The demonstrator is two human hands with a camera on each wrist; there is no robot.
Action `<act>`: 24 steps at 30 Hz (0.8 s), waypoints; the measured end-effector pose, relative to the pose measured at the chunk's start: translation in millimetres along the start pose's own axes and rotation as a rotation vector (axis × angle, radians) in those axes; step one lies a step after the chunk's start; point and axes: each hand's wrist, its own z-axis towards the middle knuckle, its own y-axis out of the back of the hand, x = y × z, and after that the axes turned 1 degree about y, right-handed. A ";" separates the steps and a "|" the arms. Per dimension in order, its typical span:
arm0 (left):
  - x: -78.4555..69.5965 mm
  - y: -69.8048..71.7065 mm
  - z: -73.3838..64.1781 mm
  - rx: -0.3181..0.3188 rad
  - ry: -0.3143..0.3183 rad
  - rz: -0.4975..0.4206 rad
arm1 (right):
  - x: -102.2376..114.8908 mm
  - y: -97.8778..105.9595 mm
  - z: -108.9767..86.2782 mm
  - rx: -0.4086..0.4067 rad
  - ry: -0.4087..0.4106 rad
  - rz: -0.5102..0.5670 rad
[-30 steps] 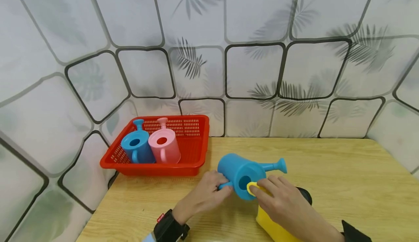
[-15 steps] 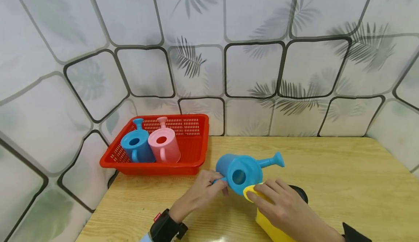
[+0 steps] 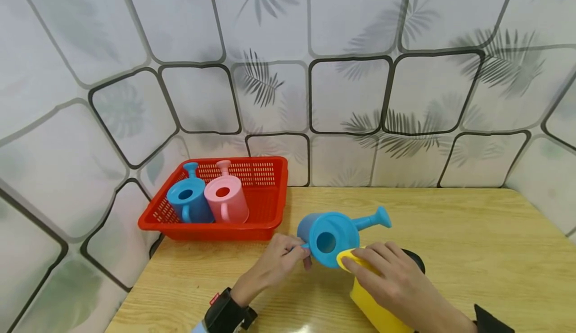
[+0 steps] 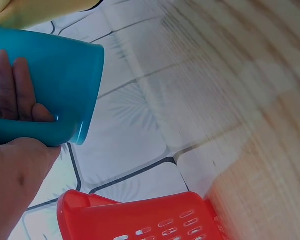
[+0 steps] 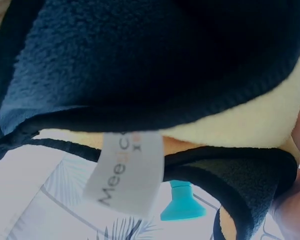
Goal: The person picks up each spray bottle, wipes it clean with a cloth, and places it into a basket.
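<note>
My left hand (image 3: 280, 260) grips the handle of a blue toy watering can (image 3: 344, 233), tilted so its round top opening faces me and its spout points right. In the left wrist view, fingers pass behind the handle against the can's wall (image 4: 65, 65). A yellow cloth (image 3: 375, 309) with dark edging hangs from my right hand (image 3: 390, 279), which pinches a fold of it at the can's lower right rim. The right wrist view shows the cloth's dark underside (image 5: 115, 65) and a white printed tag (image 5: 127, 172), with the spout head (image 5: 184, 205) beyond.
A red plastic basket (image 3: 216, 232) stands at the back left of the wooden table (image 3: 477, 253). Inside it are another blue watering can (image 3: 191, 205) and a pink one (image 3: 229, 205). A patterned wall covering (image 3: 348, 98) rises behind the table.
The can has shifted slightly left and turned, its spout now angled higher. The cloth's pinched fold has moved from beside the opening down to the lower right rim, uncovering the opening.
</note>
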 end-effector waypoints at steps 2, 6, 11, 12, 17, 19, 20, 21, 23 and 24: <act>0.3 0.6 0.3 0.006 -0.006 0.005 | -1.4 0.8 0.7 -0.006 -0.008 -0.003; -0.7 1.5 0.0 0.013 -0.009 0.009 | -3.5 2.8 2.0 -0.003 -0.031 -0.018; -2.0 1.0 -1.0 0.018 -0.029 0.023 | -6.4 5.0 3.8 -0.004 -0.052 -0.032; -2.0 0.4 -1.2 0.019 -0.040 0.030 | -7.2 5.3 4.6 -0.015 -0.054 -0.032; -1.5 -5.7 -1.1 0.042 -0.109 0.071 | -11.3 7.6 6.4 -0.033 -0.072 -0.063; -2.2 -7.8 -1.8 0.049 -0.120 0.106 | -12.1 8.0 6.9 -0.020 -0.078 -0.076; -2.9 -8.6 -2.3 0.054 -0.121 0.124 | -12.5 8.0 7.3 -0.018 -0.078 -0.082; -3.8 -9.1 -3.0 0.057 -0.119 0.136 | -12.6 8.0 7.8 -0.016 -0.078 -0.088; -5.2 -9.9 -3.7 0.064 -0.114 0.161 | -12.7 8.5 8.6 -0.007 -0.086 -0.100; -5.6 -10.4 -3.8 0.067 -0.117 0.169 | -12.9 8.7 9.1 -0.009 -0.086 -0.112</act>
